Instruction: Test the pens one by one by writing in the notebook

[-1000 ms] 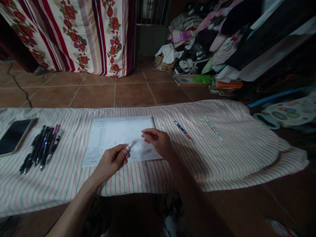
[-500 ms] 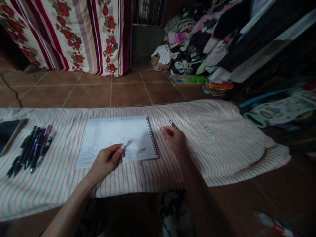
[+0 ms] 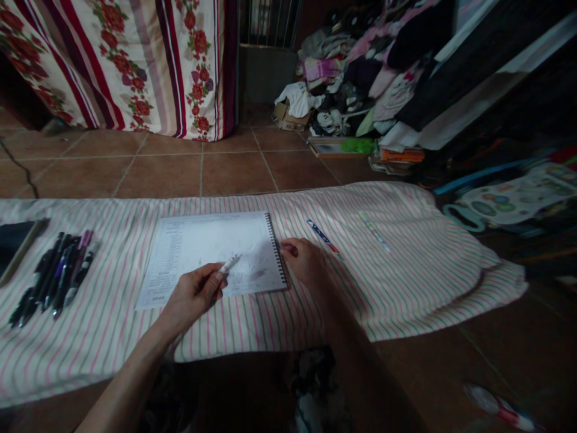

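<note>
My left hand (image 3: 193, 296) is closed on a white pen (image 3: 229, 264) whose tip points over the lower part of a spiral notebook (image 3: 211, 246). The notebook lies open on a pink-striped cloth (image 3: 406, 264). At the notebook's spiral edge rests my right hand (image 3: 305, 262), fingers curled inward; whatever is inside them is hidden. A blue pen (image 3: 323, 235) lies on the cloth just right of that hand, apart from it. Farther right lies a pale pen (image 3: 374, 231).
A bundle of dark pens (image 3: 53, 277) and a phone (image 3: 17, 245) lie at the cloth's left end. Beyond the cloth are brown floor tiles (image 3: 234, 171), a floral curtain (image 3: 135, 60) and a heap of clothes and boxes (image 3: 360, 90) at the back right.
My right hand went from over the page out to the blue pen, then came back to the notebook's spiral edge. The blue pen stays on the cloth. My left hand kept its pen.
</note>
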The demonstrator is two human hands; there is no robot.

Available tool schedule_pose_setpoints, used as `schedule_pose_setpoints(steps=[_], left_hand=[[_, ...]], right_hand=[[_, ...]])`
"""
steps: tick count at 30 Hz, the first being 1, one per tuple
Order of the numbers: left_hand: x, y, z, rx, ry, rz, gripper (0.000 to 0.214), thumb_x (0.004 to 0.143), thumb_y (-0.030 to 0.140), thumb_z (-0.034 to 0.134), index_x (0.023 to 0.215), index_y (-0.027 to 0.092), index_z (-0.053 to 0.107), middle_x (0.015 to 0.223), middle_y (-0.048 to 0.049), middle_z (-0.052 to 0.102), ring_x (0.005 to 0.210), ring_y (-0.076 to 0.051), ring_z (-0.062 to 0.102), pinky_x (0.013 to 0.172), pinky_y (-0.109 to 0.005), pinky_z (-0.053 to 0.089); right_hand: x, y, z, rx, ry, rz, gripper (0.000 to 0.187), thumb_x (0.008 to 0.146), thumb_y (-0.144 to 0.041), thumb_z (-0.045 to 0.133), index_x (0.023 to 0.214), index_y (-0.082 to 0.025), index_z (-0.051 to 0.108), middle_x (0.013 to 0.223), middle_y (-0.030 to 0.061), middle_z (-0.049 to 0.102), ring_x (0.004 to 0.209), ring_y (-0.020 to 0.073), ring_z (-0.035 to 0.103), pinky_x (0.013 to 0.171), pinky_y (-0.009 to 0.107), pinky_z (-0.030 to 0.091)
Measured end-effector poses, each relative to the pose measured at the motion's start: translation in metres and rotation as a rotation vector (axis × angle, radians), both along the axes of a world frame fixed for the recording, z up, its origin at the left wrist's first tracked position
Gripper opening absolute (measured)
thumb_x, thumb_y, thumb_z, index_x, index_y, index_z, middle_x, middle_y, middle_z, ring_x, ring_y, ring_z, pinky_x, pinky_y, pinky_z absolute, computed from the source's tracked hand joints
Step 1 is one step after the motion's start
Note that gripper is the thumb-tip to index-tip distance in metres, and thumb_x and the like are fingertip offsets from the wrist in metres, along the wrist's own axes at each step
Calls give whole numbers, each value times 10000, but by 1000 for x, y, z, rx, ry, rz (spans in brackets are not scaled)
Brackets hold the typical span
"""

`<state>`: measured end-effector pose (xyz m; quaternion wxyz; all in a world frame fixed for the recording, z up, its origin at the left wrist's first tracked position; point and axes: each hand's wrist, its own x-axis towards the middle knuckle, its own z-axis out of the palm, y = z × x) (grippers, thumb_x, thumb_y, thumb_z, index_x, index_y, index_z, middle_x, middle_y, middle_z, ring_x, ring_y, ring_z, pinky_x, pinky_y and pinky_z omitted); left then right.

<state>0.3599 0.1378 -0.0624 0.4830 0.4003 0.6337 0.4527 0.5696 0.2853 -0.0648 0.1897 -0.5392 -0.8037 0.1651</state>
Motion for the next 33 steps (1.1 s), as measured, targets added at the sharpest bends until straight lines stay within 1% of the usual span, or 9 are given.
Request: schedule_pose_setpoints(steps=[4, 8, 11, 18, 22, 24, 26, 29, 33], left_hand=[[-2, -1, -2, -4, 21, -27, 366, 812, 477, 511, 941, 147, 599, 630, -1, 540, 478, -71, 429, 423, -191, 314], [-1, -1, 0, 5, 10, -14, 380, 801, 485, 523, 947, 143, 601, 655, -14, 558, 512, -86, 467, 438, -199, 336], [0, 0, 2, 10, -8, 15, 391, 782, 492, 545, 961, 148, 596, 679, -18, 575, 531, -96, 490, 450, -206, 352], [0, 0, 0, -11, 5, 7, 394, 787, 492, 537, 958, 143, 598, 657, -19, 564, 509, -96, 473, 436, -203, 336], [-1, 0, -3, 0, -4, 13, 385, 785, 485, 544, 945, 140, 603, 672, -29, 577, 514, -95, 483, 450, -206, 350], [-1, 0, -3, 4, -3, 8, 376, 789, 485, 538, 939, 146, 601, 673, -25, 578, 509, -89, 479, 443, -201, 342], [-1, 1, -1, 6, 1, 5, 367, 792, 484, 534, 940, 154, 596, 678, -22, 581, 520, -89, 484, 445, -197, 343], [0, 1, 2, 4, 13, 7, 371, 795, 490, 527, 938, 154, 593, 670, -17, 575, 522, -89, 484, 445, -197, 344], [-1, 0, 3, 0, 20, 2, 392, 800, 504, 511, 932, 144, 593, 647, -13, 560, 480, -82, 452, 427, -199, 325]], right_hand=[[-2, -1, 0, -3, -31, -13, 219, 765, -178, 561, 961, -164, 657, 875, 82, 679, 797, 194, 621, 732, 295, 438], [-4, -2, 2, 2, -59, -14, 233, 765, -156, 551, 973, -160, 656, 892, 85, 676, 802, 195, 623, 734, 294, 435], [-5, -3, 1, 11, -50, -10, 209, 758, -155, 551, 939, -180, 654, 876, 72, 676, 794, 188, 624, 728, 287, 435], [-4, -3, -1, 32, -18, -5, 155, 731, -138, 531, 855, -177, 616, 830, 59, 676, 780, 182, 625, 720, 279, 436], [-5, -2, 1, 21, 24, -70, 110, 740, -168, 522, 816, -188, 598, 779, 51, 678, 733, 184, 628, 686, 287, 437], [-6, 0, 3, -24, 153, -100, 97, 746, -198, 520, 811, -189, 590, 771, 50, 673, 724, 182, 632, 682, 292, 445], [-10, 1, 6, -116, 382, -94, 112, 742, -241, 528, 823, -184, 581, 765, 45, 661, 709, 173, 632, 663, 287, 457], [-19, 0, 14, -347, 732, -73, 214, 711, -333, 578, 854, -175, 570, 724, 29, 647, 639, 153, 614, 578, 264, 452], [-32, -9, 26, -589, 957, -81, 362, 633, -353, 670, 935, -168, 593, 779, 30, 678, 636, 123, 603, 567, 237, 433]])
